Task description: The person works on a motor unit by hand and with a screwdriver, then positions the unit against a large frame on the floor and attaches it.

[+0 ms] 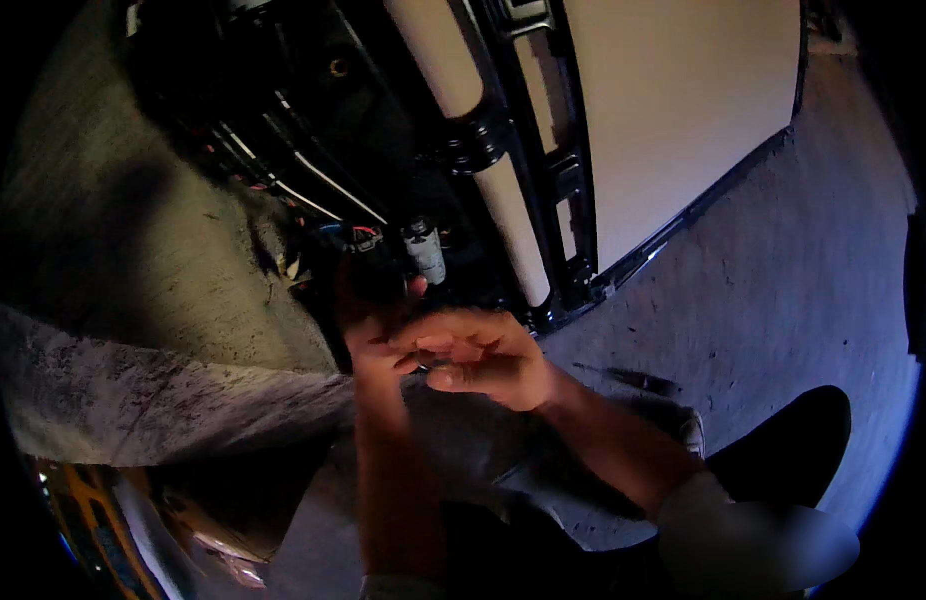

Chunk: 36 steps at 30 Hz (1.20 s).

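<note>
My right hand is held in front of a black-framed assembly, its fingers curled toward the thumb. A small glint shows near the fingertips, but what they hold, if anything, is too small to name. Just left of it, my left hand reaches into shadow at the assembly's near end. Darkness and the right hand hide most of its fingers. Beyond the hands stands a light grey cylinder with a dark top. Red and blue wires lie to its left, above my left hand.
The black frame carries a large pale flat panel on the right and pale rounded bars. Thin white strips run along its dark left part. Grey rough ground lies to the right. At lower left is an orange-yellow object.
</note>
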### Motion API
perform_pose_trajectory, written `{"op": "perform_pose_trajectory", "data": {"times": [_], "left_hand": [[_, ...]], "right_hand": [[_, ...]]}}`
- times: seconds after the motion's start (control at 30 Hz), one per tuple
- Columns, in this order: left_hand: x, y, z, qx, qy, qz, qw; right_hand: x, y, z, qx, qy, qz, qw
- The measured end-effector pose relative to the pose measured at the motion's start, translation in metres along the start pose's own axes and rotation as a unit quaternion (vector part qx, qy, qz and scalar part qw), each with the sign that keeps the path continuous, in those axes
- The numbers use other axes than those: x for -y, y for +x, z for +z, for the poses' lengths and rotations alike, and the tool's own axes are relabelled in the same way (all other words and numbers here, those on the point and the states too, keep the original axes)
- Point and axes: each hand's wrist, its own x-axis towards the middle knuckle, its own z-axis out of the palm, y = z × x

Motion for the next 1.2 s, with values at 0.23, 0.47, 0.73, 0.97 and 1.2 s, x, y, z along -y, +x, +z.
{"op": "perform_pose_trajectory", "data": {"times": [0.23,0.47,0.73,0.97,1.2], "left_hand": [[-0.001,-0.004,-0.004,-0.012,-0.051,-0.09,0.995],[-0.012,-0.012,0.011,-0.058,-0.171,-0.122,0.976],[-0.004,-0.01,-0.001,-0.06,0.014,-0.101,0.993],[-0.001,-0.018,0.0,-0.045,-0.099,-0.091,0.99],[0.005,-0.013,-0.005,-0.003,-0.087,-0.061,0.994]], "right_hand": [[0.002,0.002,-0.009,0.029,-0.052,-0.003,0.998],[-0.017,-0.002,-0.019,-0.077,-0.34,-0.143,0.926],[-0.004,0.015,-0.009,-0.045,-0.537,-0.277,0.795],[-0.008,0.0,-0.003,-0.142,-0.532,-0.268,0.79],[-0.014,-0.002,0.042,-0.143,0.124,-0.127,0.974]]}}
